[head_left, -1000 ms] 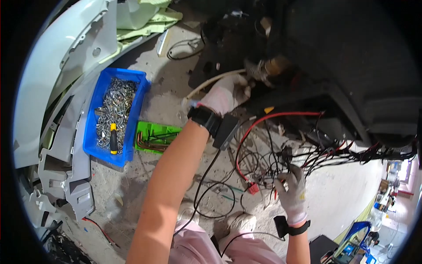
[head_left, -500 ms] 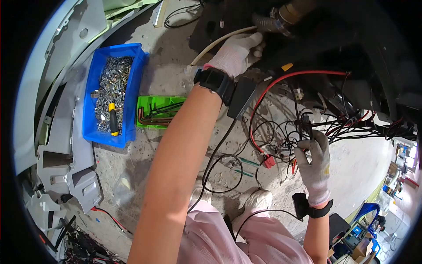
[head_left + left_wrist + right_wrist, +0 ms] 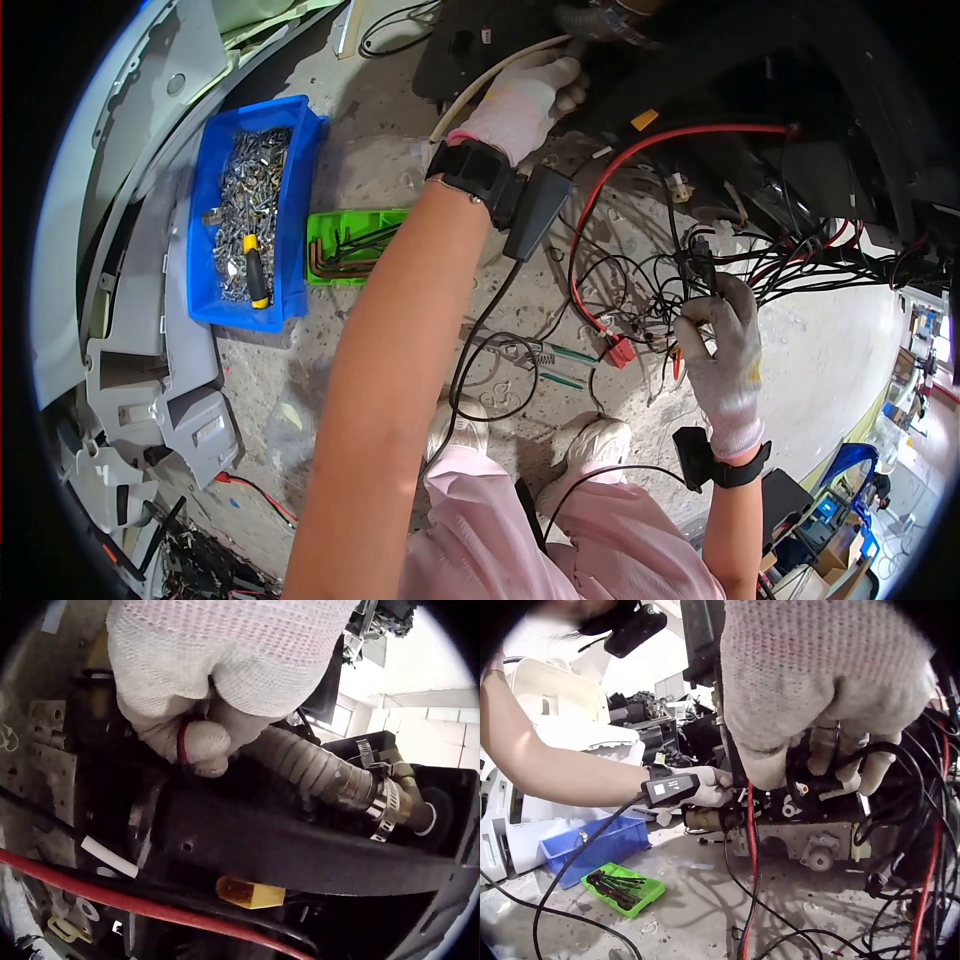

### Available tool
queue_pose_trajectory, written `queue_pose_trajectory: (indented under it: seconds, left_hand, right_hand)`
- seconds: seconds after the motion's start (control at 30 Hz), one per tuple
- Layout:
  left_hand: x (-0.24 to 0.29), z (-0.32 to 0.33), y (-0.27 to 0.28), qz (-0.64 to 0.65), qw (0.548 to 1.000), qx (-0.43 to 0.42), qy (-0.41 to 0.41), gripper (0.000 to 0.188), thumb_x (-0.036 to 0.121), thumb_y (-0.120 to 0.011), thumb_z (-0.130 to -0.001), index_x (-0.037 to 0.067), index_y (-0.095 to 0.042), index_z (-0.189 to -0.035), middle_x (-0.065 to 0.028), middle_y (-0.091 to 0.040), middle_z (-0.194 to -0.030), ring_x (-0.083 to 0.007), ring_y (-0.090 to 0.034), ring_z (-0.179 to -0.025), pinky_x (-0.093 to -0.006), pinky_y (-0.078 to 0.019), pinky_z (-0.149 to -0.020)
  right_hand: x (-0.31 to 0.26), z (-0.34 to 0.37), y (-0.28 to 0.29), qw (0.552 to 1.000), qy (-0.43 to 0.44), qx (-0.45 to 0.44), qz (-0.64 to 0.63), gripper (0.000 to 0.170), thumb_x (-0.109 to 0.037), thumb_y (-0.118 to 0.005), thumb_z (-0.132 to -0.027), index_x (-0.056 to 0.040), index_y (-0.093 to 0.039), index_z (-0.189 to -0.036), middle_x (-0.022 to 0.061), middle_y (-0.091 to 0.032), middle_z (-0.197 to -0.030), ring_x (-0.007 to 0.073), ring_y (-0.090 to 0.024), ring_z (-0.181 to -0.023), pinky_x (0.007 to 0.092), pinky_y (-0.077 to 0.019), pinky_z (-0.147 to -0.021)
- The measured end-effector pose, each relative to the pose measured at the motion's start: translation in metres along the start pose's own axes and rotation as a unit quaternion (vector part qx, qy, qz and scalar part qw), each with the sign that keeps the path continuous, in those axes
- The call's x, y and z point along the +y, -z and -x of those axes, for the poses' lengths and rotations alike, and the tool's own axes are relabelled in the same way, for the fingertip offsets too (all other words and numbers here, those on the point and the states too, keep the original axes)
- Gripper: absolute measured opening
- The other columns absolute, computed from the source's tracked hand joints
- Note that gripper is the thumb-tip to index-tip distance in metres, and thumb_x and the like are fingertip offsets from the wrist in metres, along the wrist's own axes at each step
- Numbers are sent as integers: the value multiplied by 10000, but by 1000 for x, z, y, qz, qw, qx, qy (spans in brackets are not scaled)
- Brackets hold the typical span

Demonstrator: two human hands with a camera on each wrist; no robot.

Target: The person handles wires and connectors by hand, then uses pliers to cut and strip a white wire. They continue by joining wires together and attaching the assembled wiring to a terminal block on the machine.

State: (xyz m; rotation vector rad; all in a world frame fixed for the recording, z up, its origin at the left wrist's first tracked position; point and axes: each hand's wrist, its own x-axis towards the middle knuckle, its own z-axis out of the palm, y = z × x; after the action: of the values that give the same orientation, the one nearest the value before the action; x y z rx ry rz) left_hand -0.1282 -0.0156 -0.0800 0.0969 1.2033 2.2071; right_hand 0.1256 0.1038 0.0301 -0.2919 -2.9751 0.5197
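Note:
My gloved left hand (image 3: 520, 105) (image 3: 225, 667) is at the dark frame beam (image 3: 225, 832), fingers curled; a thin red wire (image 3: 182, 744) runs between its fingertips, apparently pinched. Just beside those fingers is a ribbed hose (image 3: 307, 765) with a metal clamp. At the tangle of black wires, my gloved right hand (image 3: 728, 360) (image 3: 825, 682) has its fingers curled round a black cable (image 3: 885, 748); the exact grip is partly hidden by the glove. A thick red cable (image 3: 625, 150) arcs between the hands to a red connector (image 3: 621, 351).
On the floor stand a blue bin (image 3: 302, 200) of metal fasteners with a yellow-black screwdriver (image 3: 255, 272) and a green tray (image 3: 320, 228) of hex keys. Green-handled pliers (image 3: 560, 380) lie near my feet. Grey panels (image 3: 135, 310) line the left side.
The view has shifted, so the bin and tray stand higher in it. Both hands remain at the beam and the wires, with no clear change in grip.

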Motion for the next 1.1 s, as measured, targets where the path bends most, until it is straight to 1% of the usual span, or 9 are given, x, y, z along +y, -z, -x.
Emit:
queue_pose_trajectory:
  seconds: [0.03,0.1,0.2,0.43,0.5,0.83,0.9,1.03,1.1]
  left_hand:
    - [4,0,-6,0,1000,-2,0,175,155,-505,-855,5,-561,-928,-48,-581,-712,-89,-483,-549,-203,-391,-508]
    - [12,-1,-19,93,984,134,72,193,210,-505,-861,35,-565,-916,-41,-566,-699,-99,-461,-530,-212,-361,-476]
    - [13,-2,-14,-23,996,83,26,214,242,-521,-854,40,-564,-909,-39,-550,-669,-100,-432,-488,-216,-346,-451]
    - [0,-21,-3,-18,997,38,70,224,239,-527,-850,21,-575,-866,-39,-538,-599,-99,-386,-422,-214,-335,-441]
    - [-1,-12,-3,-176,981,49,-69,235,228,-524,-848,5,-599,-855,-44,-559,-606,-104,-465,-465,-218,-372,-469]
    - [3,-20,0,-429,891,112,-95,270,235,-508,-831,41,-607,-991,-128,-625,-720,-174,-612,-629,-279,-462,-624]
    - [-11,-38,3,-468,831,175,-244,288,267,-514,-819,56,-610,-990,-143,-630,-767,-187,-622,-664,-282,-463,-656]
    - [-1,-40,-7,-433,862,180,-192,297,259,-547,-792,36,-613,-977,-145,-634,-804,-199,-631,-672,-289,-473,-644]
    - [15,-26,-23,-261,943,205,-21,314,234,-572,-771,12,-603,-990,-139,-636,-838,-216,-636,-667,-298,-483,-614]
  right_hand:
    - [0,-1,-1,1000,0,-1,-7,168,-27,-662,-648,-42,-563,-783,165,-499,-1008,315,-505,-910,358,-421,-771]
    - [-1,-2,-2,1000,0,-1,-14,168,-24,-659,-648,-44,-563,-784,165,-498,-1007,317,-505,-912,356,-420,-774]
    - [-8,-3,-4,999,-3,-5,-33,166,-24,-656,-647,-43,-563,-784,166,-497,-1007,322,-506,-916,358,-421,-772]
    - [-9,-3,-6,1000,8,-10,-27,165,-29,-657,-641,-44,-565,-777,175,-500,-1010,332,-507,-916,370,-423,-768]
    - [-8,-6,-4,999,0,-5,-39,163,-28,-656,-643,-45,-566,-778,177,-500,-1008,334,-506,-916,372,-421,-771]
    - [-9,-12,0,1000,4,-13,-27,166,-32,-640,-657,-55,-570,-807,175,-500,-1005,338,-499,-933,383,-413,-794]
    - [-8,-11,-4,999,19,-11,-32,188,-35,-629,-655,-59,-563,-831,169,-500,-993,342,-494,-932,391,-410,-798]
    - [-12,-12,-5,998,26,-16,-46,183,-44,-630,-655,-57,-561,-824,169,-500,-983,347,-489,-929,396,-405,-799]
    - [-12,-11,-5,999,24,-15,-35,179,-48,-629,-656,-58,-559,-821,169,-501,-978,349,-488,-927,403,-402,-798]
